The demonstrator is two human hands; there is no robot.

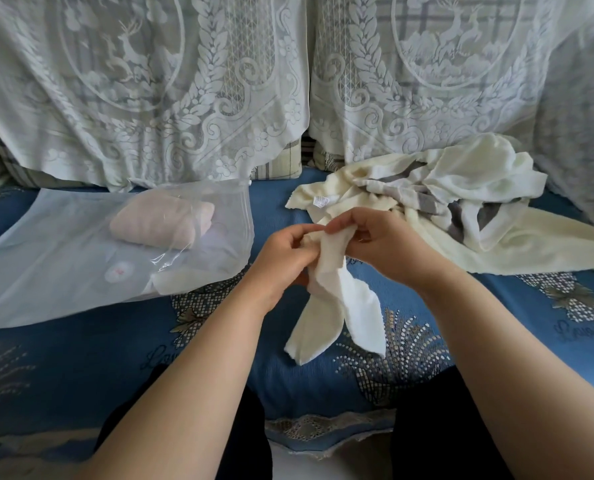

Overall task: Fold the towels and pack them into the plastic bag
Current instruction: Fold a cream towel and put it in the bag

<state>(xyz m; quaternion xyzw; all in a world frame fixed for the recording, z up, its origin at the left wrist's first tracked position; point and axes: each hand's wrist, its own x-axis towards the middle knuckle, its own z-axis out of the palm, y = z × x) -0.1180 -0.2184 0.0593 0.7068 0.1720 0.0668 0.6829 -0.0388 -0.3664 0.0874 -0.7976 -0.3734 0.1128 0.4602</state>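
Holding a small cream towel [337, 299] up over a blue patterned sofa seat [219, 358], a person works with both hands close together at the centre of the view. The left hand [285, 252] and the right hand [375, 233] each have fingers curled around the towel's bunched top edge, while the rest hangs down in two loose tails that reach the seat. To the left lies a clear plastic bag [63, 265], flat on the seat with its mouth toward the middle; a folded pink towel [160, 221] sits inside, with a pale cloth near the opening. To the right, just behind the hands, sits a crumpled heap of cream and grey-striped towels [444, 199], not yet folded. Lace-covered cushions [150, 81] line the back.

Likely risks: the held towel is twisted, so a fold begun now could come out lopsided. The bag's mouth looks limp and nearly closed, so a bulky fold pushed in with one hand might catch there.
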